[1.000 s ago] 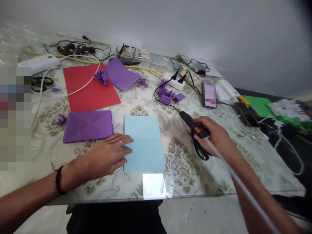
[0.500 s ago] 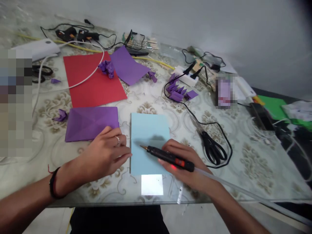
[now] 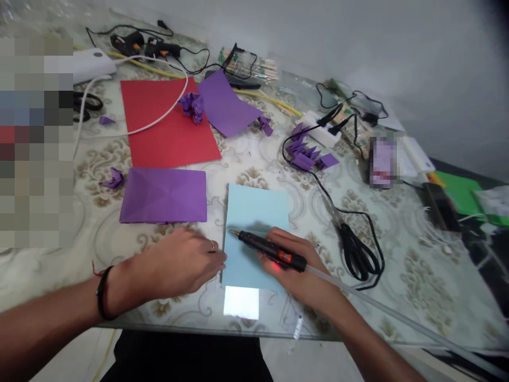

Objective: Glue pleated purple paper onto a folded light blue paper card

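Note:
A sheet of light blue paper point(image 3: 254, 209) lies flat in front of me, a crease running across it. My left hand point(image 3: 185, 262) is closed, its fingers bent together and the fingertips at the paper's left edge. Over the sheet, my right hand point(image 3: 300, 265) grips a black hot glue pen point(image 3: 274, 250) with an orange patch and a glowing red light. Its pointed metal tip hangs near the paper's left side; whether it touches is hard to tell. A long translucent stick point(image 3: 382, 297) runs out of the pen's back end. Beyond my left hand rests a folded purple paper point(image 3: 165, 195).
Red paper point(image 3: 167, 138), a purple sheet point(image 3: 228, 109) and crumpled purple pieces point(image 3: 193, 106) lie farther back. Black scissors point(image 3: 358, 252) sit right, beside a black cord. A white power strip point(image 3: 324, 130), glue guns point(image 3: 127, 43) and cables line the back.
The pen's tip has moved toward the paper's left edge. My left hand has drawn clear of the folded purple paper and turned more palm-down. The whole view has shifted slightly.

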Available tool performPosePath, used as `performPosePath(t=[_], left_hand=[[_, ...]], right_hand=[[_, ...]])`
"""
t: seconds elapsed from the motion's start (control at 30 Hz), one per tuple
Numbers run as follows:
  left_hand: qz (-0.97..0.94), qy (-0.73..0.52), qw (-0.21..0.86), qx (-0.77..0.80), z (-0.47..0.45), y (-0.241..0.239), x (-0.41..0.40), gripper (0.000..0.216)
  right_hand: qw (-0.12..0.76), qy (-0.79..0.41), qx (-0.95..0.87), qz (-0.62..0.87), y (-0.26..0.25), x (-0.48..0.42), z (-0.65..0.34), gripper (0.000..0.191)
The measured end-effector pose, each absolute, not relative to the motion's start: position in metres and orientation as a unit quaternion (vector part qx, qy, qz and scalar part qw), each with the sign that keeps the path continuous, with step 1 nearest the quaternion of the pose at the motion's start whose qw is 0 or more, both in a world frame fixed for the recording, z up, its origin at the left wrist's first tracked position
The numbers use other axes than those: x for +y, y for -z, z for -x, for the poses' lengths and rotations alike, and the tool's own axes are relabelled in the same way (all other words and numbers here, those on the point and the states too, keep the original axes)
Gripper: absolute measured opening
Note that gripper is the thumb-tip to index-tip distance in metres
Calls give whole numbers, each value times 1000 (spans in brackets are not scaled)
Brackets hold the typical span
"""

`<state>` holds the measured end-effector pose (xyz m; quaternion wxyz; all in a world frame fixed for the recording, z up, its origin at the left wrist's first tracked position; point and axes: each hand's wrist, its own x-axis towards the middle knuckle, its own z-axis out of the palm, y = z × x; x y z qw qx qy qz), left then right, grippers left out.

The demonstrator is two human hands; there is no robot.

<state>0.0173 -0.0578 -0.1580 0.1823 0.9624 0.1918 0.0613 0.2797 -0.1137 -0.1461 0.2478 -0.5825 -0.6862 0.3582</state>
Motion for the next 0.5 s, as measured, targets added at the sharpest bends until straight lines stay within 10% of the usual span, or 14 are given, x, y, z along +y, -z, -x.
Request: performPosePath(t=[0.5], left_hand=[[-961, -82, 180, 192, -16, 159, -58, 19]], right_hand=[[240, -357, -691, 581, 153, -112, -281, 24]])
